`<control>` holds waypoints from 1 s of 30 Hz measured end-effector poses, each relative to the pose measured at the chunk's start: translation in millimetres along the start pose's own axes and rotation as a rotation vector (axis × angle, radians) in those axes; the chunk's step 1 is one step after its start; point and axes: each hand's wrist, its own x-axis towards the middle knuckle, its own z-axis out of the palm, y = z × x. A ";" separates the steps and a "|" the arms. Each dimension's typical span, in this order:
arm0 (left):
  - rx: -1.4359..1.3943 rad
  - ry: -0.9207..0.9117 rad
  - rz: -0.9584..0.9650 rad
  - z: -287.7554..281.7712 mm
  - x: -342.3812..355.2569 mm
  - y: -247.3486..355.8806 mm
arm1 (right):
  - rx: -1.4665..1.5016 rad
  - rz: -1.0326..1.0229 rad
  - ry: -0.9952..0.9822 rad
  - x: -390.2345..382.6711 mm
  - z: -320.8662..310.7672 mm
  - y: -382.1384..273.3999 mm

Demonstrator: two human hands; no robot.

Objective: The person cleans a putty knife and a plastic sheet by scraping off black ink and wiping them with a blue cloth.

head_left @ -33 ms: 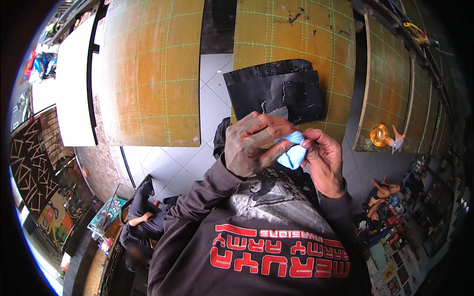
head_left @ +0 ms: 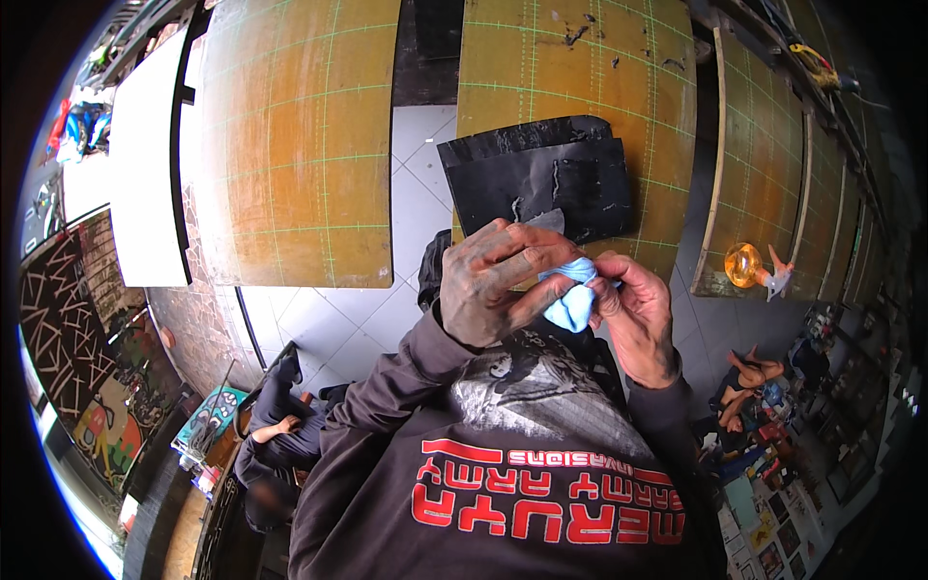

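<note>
A small light blue cloth [head_left: 571, 307] is bunched between my two hands, above the near end of a tan board [head_left: 657, 126] marked with green grid lines. My left hand [head_left: 498, 275] is closed on the cloth's left side, its fingers curled over the top, with grey smudges on the skin. From the right, my right hand [head_left: 638, 319] pinches the cloth's edge between thumb and fingers. Just beyond my hands, flat black sheets [head_left: 590, 184] lie overlapping on the board, with pale scuffs. A grey scrap [head_left: 549, 220] shows past my left fingers. Whether the cloth wraps anything is hidden.
Another gridded board [head_left: 295, 145] lies left across a tiled gap. On the right-hand boards stands a bottle of orange liquid [head_left: 744, 265] with a pale nozzle. Black scraps [head_left: 576, 37] lie at the far end. Another person [head_left: 275, 435] sits low at the left.
The hanging part of the cloth has narrowed slightly and shifted a little. My right hand has moved very slightly; my left hand stays in place.
</note>
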 end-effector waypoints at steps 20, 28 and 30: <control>-0.197 -0.024 -0.014 2.2 -8.4 -3.4 | 0.566 0.386 -0.047 -8.2 -14.8 15.7; 0.180 -0.022 -0.093 -1.1 -6.8 22.9 | 0.616 0.327 -0.127 -7.2 -10.6 13.0; 0.204 -0.021 -0.107 0.5 -5.6 25.9 | 0.620 0.318 -0.123 -7.3 -9.3 13.0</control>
